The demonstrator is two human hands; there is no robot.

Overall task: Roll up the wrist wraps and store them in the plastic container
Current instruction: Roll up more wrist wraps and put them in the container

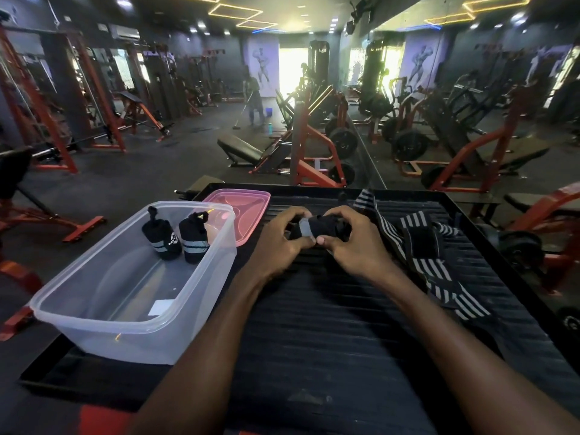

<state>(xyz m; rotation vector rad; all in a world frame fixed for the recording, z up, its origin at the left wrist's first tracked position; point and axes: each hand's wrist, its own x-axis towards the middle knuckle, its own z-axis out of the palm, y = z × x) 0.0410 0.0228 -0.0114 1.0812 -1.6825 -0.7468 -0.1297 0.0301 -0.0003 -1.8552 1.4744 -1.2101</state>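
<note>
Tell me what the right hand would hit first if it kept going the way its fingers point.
The right hand points left across the rolled wrist wrap, so it would probably meet the left hand first; their fingertips nearly touch already.

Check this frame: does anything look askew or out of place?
Only the clear container stands out: its near corner overhangs the black platform's edge. Two rolled wraps stand inside; unrolled wraps lie loose at right.

We have one head-worn wide-angle view, looking forward and down over a black ridged platform (329, 324) close below us, the gym floor stretching away toward twelve o'clock.
</note>
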